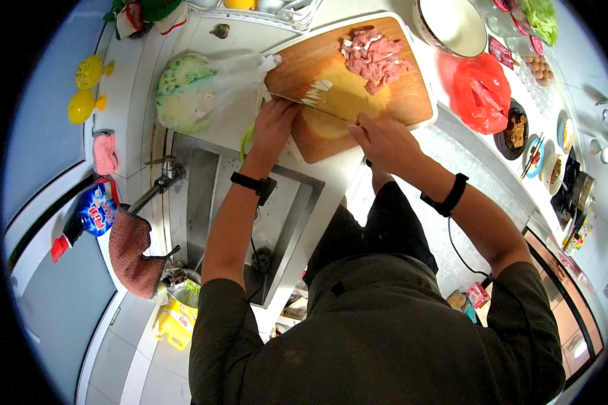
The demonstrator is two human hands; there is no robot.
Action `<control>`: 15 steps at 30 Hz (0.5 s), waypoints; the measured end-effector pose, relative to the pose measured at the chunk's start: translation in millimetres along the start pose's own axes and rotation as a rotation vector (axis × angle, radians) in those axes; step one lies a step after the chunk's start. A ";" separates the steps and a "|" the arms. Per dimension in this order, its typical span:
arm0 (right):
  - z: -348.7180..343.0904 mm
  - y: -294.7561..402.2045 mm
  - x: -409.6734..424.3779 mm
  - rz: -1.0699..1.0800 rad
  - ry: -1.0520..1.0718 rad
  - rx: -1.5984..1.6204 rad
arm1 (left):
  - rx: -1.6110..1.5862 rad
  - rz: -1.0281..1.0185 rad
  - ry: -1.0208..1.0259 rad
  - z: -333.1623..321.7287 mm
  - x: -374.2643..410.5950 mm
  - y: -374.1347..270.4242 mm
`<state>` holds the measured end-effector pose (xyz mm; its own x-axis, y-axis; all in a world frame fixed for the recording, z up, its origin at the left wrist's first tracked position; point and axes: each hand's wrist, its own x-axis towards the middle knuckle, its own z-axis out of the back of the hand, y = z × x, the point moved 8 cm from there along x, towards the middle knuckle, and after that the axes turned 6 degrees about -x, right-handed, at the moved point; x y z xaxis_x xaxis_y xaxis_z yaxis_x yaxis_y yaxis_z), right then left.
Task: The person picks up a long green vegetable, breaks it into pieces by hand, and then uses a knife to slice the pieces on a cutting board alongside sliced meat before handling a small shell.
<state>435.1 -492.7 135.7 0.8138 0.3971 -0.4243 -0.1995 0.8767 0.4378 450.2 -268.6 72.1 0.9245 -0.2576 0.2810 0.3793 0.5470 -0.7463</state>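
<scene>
My right hand grips the handle end of a kitchen knife, whose thin blade runs left across a wooden cutting board. At the board's left edge, my left hand has its fingertips by the far end of the blade; what lies under them is hidden. Thin pale slices lie just beyond the blade. Farther up the board is a heap of sliced raw meat. Something long and green shows beside my left wrist.
A bagged cabbage stands left of the board, above a steel sink with a faucet. To the right are a white bowl, a red plastic bag and several dishes. A dish rack stands at the back.
</scene>
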 end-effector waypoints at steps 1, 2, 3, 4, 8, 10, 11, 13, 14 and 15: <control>2.2 1.8 -1.1 0.004 0.002 -0.013 | 0.012 -0.011 0.005 -0.8 0.0 0.4; 5.9 3.0 -2.6 -0.008 0.003 -0.027 | 0.024 -0.023 0.009 -1.7 -0.1 0.8; 9.2 4.7 -4.6 -0.021 0.005 -0.039 | 0.037 -0.033 0.015 -2.2 -0.8 1.1; 10.3 5.1 -5.3 -0.033 0.006 -0.051 | 0.062 -0.077 0.004 -1.3 -1.8 0.1; -8.6 -3.2 7.8 0.033 -0.027 -0.043 | 0.173 -0.140 0.015 -6.8 -7.9 1.3; -6.8 -4.9 10.2 0.079 -0.073 -0.032 | 0.186 -0.081 -0.006 -5.1 -6.5 6.8; -8.8 -10.6 14.0 0.055 -0.039 -0.018 | 0.162 -0.033 -0.038 -2.2 -6.6 10.3; -7.2 -14.7 17.3 -0.001 0.030 0.012 | 0.199 -0.032 -0.067 3.4 -6.4 5.4; -6.5 -14.8 16.4 -0.012 0.017 0.031 | 0.262 -0.078 -0.066 6.3 -6.0 0.4; -5.6 -13.4 15.9 -0.018 0.006 0.047 | 0.329 -0.122 -0.069 8.3 -5.7 -4.6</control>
<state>447.6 -496.6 118.7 0.8138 0.3831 -0.4370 -0.1588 0.8699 0.4669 443.4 -263.0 79.0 0.8680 -0.2881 0.4045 0.4683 0.7460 -0.4735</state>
